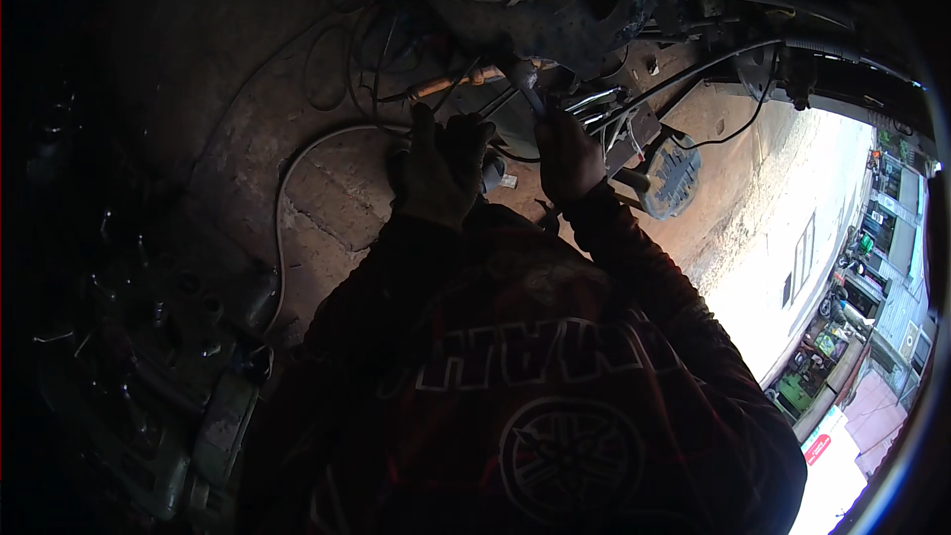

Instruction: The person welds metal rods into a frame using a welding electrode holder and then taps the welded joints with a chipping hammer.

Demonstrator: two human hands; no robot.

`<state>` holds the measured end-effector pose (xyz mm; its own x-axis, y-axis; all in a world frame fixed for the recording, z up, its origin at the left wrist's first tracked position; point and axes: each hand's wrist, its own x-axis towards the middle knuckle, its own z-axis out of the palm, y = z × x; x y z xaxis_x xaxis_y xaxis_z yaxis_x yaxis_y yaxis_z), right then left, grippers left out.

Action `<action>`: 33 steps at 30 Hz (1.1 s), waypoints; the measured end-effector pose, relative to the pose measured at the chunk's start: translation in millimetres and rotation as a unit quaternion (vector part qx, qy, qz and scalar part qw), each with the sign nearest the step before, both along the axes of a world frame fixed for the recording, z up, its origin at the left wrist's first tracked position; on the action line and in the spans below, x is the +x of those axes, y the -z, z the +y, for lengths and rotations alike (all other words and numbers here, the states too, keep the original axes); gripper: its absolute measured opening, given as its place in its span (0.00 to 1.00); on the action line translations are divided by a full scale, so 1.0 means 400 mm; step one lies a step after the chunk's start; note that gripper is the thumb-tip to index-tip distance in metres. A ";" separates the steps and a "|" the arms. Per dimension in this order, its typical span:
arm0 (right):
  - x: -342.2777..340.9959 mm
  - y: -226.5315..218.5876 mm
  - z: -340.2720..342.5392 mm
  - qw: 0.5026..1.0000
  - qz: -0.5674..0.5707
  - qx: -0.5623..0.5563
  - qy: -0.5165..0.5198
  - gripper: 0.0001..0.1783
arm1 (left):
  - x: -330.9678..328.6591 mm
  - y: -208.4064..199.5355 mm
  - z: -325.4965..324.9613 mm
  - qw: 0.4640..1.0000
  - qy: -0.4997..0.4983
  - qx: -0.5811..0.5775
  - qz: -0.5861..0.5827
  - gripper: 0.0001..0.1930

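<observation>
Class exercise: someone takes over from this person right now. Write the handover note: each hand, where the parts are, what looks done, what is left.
Left hand: gloved, closed around a small pale part at the machine's underside.
Right hand: gloved, gripping a metal tool whose tip meets the dark frame above.
Around them: loose cables hang from the frame, a pale hose curves over the concrete floor, an engine block sits at the left.
Done: not readable in this dim light.
Left: the tool is engaged on the frame; likely that fitting remains to be finished.
</observation>
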<state>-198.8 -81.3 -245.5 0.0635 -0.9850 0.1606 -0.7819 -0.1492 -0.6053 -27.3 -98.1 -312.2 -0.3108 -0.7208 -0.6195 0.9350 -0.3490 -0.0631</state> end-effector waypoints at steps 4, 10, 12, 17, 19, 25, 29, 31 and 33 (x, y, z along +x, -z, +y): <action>-0.024 0.019 0.003 0.999 0.030 -0.010 -0.024 0.09 | 0.002 0.010 0.002 0.999 -0.009 0.023 0.031 0.23; -0.041 0.011 0.026 0.989 0.110 -0.050 -0.084 0.08 | 0.016 -0.028 0.002 0.998 0.003 0.066 -0.017 0.21; -0.031 -0.010 0.052 0.998 -0.028 0.017 0.051 0.09 | 0.029 -0.036 0.002 0.998 0.004 0.048 -0.048 0.21; -0.058 0.029 0.095 0.992 -0.050 0.044 0.108 0.12 | 0.029 -0.054 0.022 0.876 0.131 -0.226 -0.405 0.21; -0.058 0.022 0.096 0.989 -0.055 0.055 0.126 0.13 | 0.022 -0.036 0.009 0.949 0.083 -0.158 -0.258 0.20; -0.015 0.007 0.056 0.998 -0.037 -0.021 0.039 0.11 | 0.011 0.015 0.008 0.999 0.022 0.004 0.035 0.28; -0.006 0.035 0.030 0.999 -0.049 -0.002 0.020 0.11 | 0.001 -0.001 0.003 0.999 0.038 0.016 0.008 0.27; -0.006 0.054 0.017 0.999 0.023 0.026 -0.032 0.11 | 0.002 0.003 0.006 0.999 0.038 0.004 -0.003 0.27; -0.005 0.061 0.033 1.000 -0.004 0.013 -0.017 0.11 | 0.003 0.006 0.006 0.999 0.027 0.030 -0.005 0.27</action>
<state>-201.0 -68.3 -269.7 0.0963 -0.9860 0.1361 -0.7718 -0.1603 -0.6153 -26.0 -95.5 -314.5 -0.3427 -0.6643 -0.6642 0.9153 -0.3955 -0.0767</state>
